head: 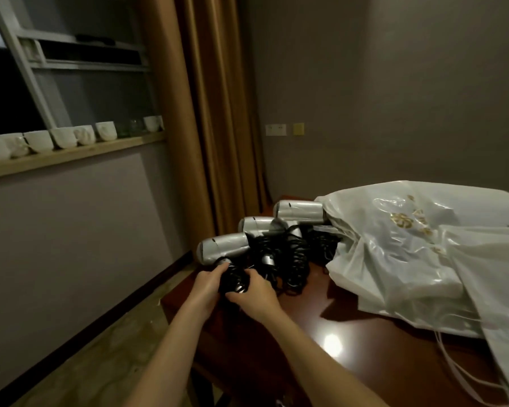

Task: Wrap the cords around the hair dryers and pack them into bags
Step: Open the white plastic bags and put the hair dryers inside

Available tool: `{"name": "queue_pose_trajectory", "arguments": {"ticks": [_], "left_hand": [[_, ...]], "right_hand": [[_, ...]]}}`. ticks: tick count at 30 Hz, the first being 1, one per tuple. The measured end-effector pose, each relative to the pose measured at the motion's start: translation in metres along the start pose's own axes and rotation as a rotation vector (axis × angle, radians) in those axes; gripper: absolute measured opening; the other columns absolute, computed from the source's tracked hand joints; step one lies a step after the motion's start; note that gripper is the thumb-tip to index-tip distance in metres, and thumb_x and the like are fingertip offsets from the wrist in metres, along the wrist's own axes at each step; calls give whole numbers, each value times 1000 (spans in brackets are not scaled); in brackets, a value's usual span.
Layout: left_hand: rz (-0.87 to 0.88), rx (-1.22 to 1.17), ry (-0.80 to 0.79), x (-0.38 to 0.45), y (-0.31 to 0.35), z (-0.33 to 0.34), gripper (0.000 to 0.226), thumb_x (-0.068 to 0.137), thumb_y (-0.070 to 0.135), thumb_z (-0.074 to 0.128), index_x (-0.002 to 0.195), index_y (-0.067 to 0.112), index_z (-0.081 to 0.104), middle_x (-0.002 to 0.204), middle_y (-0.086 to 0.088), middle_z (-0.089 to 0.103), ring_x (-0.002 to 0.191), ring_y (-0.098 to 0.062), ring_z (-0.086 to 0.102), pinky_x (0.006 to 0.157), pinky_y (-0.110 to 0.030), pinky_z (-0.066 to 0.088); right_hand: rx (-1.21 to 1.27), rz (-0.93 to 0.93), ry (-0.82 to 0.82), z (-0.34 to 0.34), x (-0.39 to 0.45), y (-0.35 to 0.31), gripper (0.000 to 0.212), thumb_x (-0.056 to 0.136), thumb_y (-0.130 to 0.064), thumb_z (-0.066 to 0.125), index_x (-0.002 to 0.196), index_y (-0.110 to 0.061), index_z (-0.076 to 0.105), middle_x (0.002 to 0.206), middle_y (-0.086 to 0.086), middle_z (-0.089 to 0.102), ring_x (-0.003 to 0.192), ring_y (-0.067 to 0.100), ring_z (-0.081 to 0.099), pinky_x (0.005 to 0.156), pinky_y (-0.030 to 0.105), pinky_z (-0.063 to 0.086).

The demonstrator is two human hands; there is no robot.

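I am working at the near left corner of the dark wooden table, and its left edge drops off just beside my left hand, so there is little surface to spare on that side; the bare, shiny stretch toward me and to my right is the open room I have. My left hand is curled round the handle of the nearest hair dryer, fingers closed on it where the black coiled cord bunches up. My right hand grips the same cord bundle from the other side, thumb and fingers pinching the coils. I count three silver hair dryers standing in a slanting row: the one I hold, a second hair dryer just behind it, and a third hair dryer farther back, its rear end touching the bags. Their black cords lie tangled together between them, and I cannot tell which coil belongs to which. To my right a heap of white plastic bags with gold print covers much of the table and hems in the dryers on that side; how many bags are in it I cannot count. Drawstrings trail off the right edge. Beyond the table hangs a brown curtain, and on the ledge to my left stands a row of white cups.
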State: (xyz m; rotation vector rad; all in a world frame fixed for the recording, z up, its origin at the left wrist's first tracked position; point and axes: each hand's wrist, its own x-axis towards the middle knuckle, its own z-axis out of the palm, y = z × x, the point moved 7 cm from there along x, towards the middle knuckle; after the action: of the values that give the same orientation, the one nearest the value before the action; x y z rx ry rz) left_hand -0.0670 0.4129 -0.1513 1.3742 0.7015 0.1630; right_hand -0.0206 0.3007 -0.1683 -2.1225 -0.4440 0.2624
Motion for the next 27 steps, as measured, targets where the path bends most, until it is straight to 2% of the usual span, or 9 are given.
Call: {"name": "queue_pose_trajectory", "arguments": {"ticks": [3,7,10,12,16,20,24,27], "left_hand": [[-22,-107,40,7,-3,-7,35,93,19,64,116,-7,60,94,-16,67,84,-26,64,69,-34,50],[-80,-263,-31,4,-12,-12,32,95,20,62,117,-2,53,96,-17,60,85,-26,60,68,-33,48],[-85,-360,-106,-9,-16,-11,34,95,19,60,120,-4,56,100,-21,63,90,-30,62,72,-36,50],[-84,-380,-156,-20,-18,-8,36,94,22,61,121,-2,60,103,-20,66,92,-30,64,70,-35,52],[-60,-392,-281,-43,-13,-1,27,94,24,59,111,3,64,93,-14,71,85,-24,68,58,-30,58],[-2,-350,-398,-68,-6,31,23,96,22,55,108,5,65,87,-10,74,78,-19,72,62,-27,60],[29,-322,-432,-94,-14,73,23,95,21,58,107,4,65,89,-10,74,86,-22,69,59,-26,59],[-24,-371,-488,-111,-28,105,28,89,20,62,110,3,65,95,-14,73,89,-25,69,62,-30,61]], "right_hand": [[136,-28,58,7,-2,2,56,77,-33,73,128,-22,54,112,-3,66,101,12,63,87,29,52],[289,-102,48,9,-16,2,39,76,-32,71,114,-29,64,95,-7,71,85,4,66,81,33,56],[367,-165,43,7,-34,-2,34,79,-28,71,113,-28,66,94,-6,72,86,5,67,80,32,57],[380,-220,55,3,-49,-6,35,79,-28,70,114,-30,65,97,-7,71,89,5,67,80,32,56],[316,-334,120,-24,-76,-19,32,81,-27,71,111,-29,64,98,-8,69,90,3,65,79,26,54],[208,-347,158,-59,-101,-17,33,81,-30,71,113,-28,64,98,-7,70,89,3,65,79,26,54],[9,-274,106,-104,-128,-9,40,83,-36,69,121,-28,60,98,-8,68,84,3,64,71,16,49],[-92,-209,-27,-149,-156,4,38,88,-38,66,124,-36,53,101,-12,65,85,1,63,75,17,52]]}}
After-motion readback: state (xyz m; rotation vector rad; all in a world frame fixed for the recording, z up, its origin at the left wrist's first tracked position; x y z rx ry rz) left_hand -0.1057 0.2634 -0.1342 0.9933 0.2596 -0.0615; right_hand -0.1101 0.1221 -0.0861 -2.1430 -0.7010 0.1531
